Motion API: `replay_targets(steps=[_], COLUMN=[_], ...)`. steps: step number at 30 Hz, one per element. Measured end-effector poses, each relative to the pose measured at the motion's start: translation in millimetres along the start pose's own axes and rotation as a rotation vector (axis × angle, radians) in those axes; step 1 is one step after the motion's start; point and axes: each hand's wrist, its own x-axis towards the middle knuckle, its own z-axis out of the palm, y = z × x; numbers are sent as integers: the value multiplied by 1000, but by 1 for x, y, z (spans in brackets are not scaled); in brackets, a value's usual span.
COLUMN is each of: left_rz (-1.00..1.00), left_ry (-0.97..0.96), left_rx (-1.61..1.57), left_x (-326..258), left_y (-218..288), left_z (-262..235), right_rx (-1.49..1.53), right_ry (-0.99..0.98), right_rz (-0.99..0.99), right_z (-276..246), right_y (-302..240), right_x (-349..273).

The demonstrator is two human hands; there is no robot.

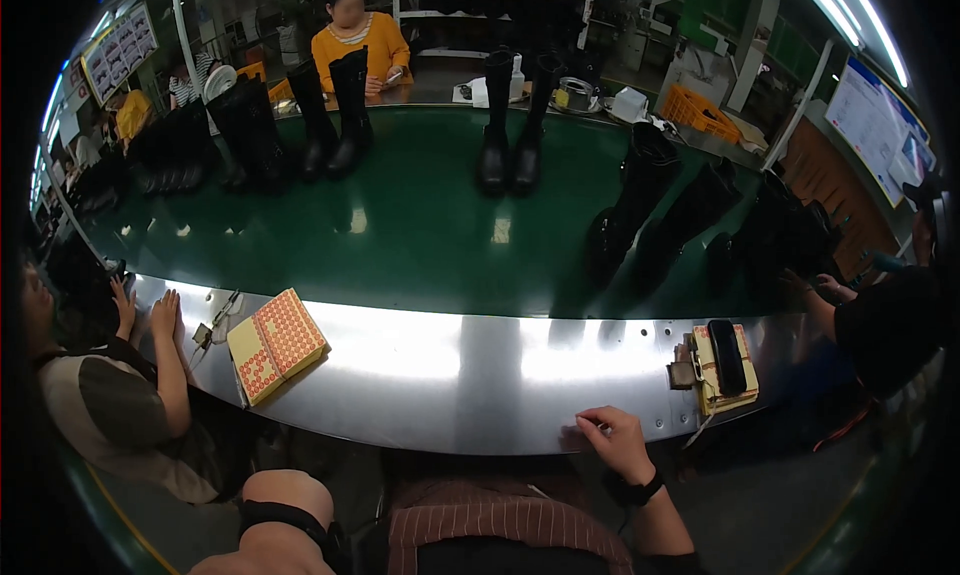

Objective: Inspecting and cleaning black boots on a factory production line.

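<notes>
My right hand point(610, 437) rests on the near rim of the shiny metal ledge point(470, 375), fingers laid flat, holding nothing. My left hand point(287, 487) hangs low below the ledge at lower left with a black band on its wrist; its fingers are hidden. A yellow box with a red dotted pattern point(275, 345) lies on the ledge to the left. To the right lies a yellowish pad with a black oblong object point(727, 360) on top. Beyond the ledge, a pair of tall black boots point(510, 125) stands upright on the green conveyor belt point(420, 225).
More black boots stand at the far left point(335, 105) and lean at the right point(650, 205). A co-worker's hands point(150, 315) rest on the ledge at left. Another person point(880, 325) handles boots at right. A person in orange point(360, 40) sits across. An orange crate point(700, 110) is behind.
</notes>
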Motion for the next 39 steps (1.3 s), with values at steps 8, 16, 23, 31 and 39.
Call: replay_targets(steps=[8,16,23,31,39], left_rz=[100,106,-45,-125,185], left_ry=[-175,-137,2,143,181], left_rx=[-96,-108,-122,-56,53], left_x=[15,9,3,7,-14], left_y=[-33,-31,-11,-5,-34], left_z=[-24,-38,-38,-31,-44], right_rx=[112,129,47,-22,-80], right_ry=[190,274,295,323,311], right_rz=[4,29,-17,-30,-99], right_z=[29,45,44,47,49], right_y=[21,27,22,27,23], right_x=[13,18,18,18,22])
